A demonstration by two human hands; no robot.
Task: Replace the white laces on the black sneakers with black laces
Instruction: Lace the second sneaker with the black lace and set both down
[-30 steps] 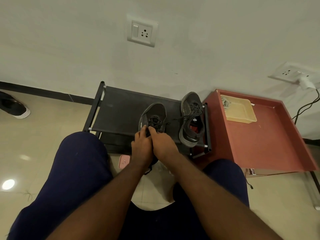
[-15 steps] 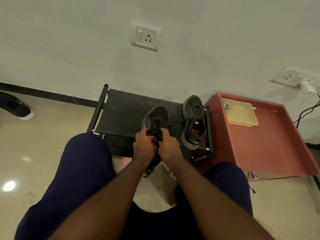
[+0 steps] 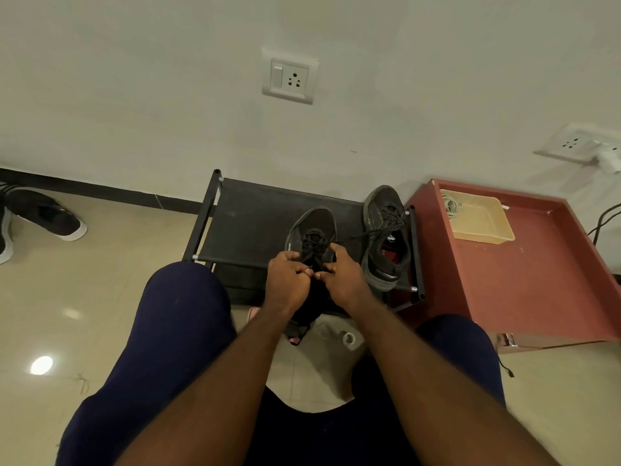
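Together: left hand [image 3: 286, 283], right hand [image 3: 346, 280], laces [image 3: 314, 246].

Wall [image 3: 134, 79]: pale, plain, behind the black rack [image 3: 248, 223].
Switch socket [image 3: 290, 76]: white plate, on the wall above the rack.
Skirting [image 3: 100, 191]: black strip, left of the rack.
Floor [image 3: 100, 264]: glossy beige tiles; light reflection [image 3: 41, 365] left of the rack.
Red table [image 3: 537, 280]: just right of the rack.

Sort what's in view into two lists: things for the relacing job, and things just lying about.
Job: left hand, right hand, both pinching the black lace of the near sneaker; second sneaker on the shoe rack.
Lying about: tan tray, red table, wall socket, floor shoe, tape roll.
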